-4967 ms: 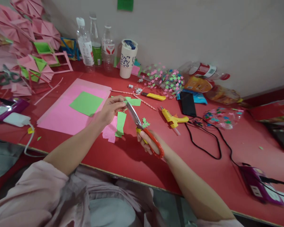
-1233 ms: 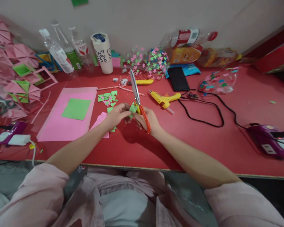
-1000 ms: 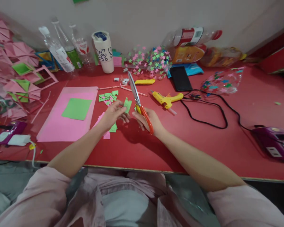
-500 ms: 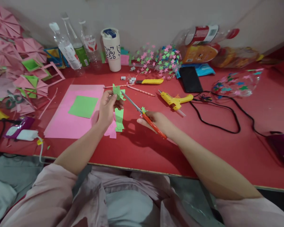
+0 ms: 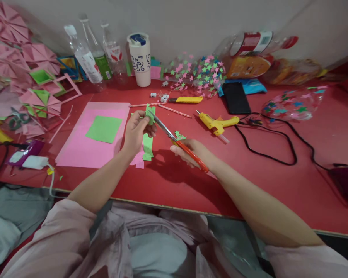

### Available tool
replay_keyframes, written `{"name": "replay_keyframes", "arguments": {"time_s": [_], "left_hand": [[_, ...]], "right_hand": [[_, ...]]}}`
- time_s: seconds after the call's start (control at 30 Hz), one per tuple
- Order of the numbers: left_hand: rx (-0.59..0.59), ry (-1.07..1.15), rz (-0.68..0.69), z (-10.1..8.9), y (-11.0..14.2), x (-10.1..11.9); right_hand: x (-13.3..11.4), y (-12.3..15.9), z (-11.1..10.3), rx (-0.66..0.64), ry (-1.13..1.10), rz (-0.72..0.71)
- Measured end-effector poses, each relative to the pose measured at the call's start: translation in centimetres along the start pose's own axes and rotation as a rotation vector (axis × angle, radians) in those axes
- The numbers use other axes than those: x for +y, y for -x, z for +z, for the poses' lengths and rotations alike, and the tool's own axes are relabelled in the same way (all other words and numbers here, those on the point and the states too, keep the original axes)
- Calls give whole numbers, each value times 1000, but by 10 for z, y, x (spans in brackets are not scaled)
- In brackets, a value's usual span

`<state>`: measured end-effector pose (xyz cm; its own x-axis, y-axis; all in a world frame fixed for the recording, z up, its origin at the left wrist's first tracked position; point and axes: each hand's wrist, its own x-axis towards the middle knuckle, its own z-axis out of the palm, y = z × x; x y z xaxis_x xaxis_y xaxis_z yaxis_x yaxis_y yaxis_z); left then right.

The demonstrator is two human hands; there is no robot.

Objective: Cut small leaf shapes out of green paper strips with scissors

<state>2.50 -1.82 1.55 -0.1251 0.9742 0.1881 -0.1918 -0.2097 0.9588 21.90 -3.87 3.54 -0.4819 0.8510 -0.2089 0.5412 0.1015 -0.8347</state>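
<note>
Pinched in my left hand (image 5: 139, 127) is a small piece of green paper (image 5: 150, 114), held up over the table. My right hand (image 5: 193, 151) is closed round the orange handles of a pair of scissors (image 5: 164, 129); the blade tips reach the green paper. Under my left hand lie green paper strips (image 5: 147, 147) and pink paper scraps (image 5: 138, 160). Small green paper stars (image 5: 179, 135) sit just beyond my right hand. To the left, a green paper square (image 5: 104, 129) rests on a large pink sheet (image 5: 75, 154).
A yellow glue gun (image 5: 217, 122) with a looping black cord lies right of my hands. Behind are a yellow cutter knife (image 5: 188, 100), striped straws (image 5: 175, 111), a tumbler (image 5: 140, 61), plastic bottles (image 5: 85, 58) and a phone (image 5: 236, 98). Pink paper shapes (image 5: 40, 58) stand left.
The green paper in my left hand has turned, showing a different outline. The scissors' blades now overlap its edge. The whole view has shifted slightly.
</note>
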Motion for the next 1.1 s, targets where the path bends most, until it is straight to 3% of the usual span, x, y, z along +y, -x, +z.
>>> {"name": "replay_keyframes", "arguments": {"time_s": [0.73,1.1], "left_hand": [[-8,-29,34,-2,0,4],[-2,-23,14,-1,1,4]], "right_hand": [[-2,-1,3,-41,-90,105],[1,-2,5,-2,-76,48]]}}
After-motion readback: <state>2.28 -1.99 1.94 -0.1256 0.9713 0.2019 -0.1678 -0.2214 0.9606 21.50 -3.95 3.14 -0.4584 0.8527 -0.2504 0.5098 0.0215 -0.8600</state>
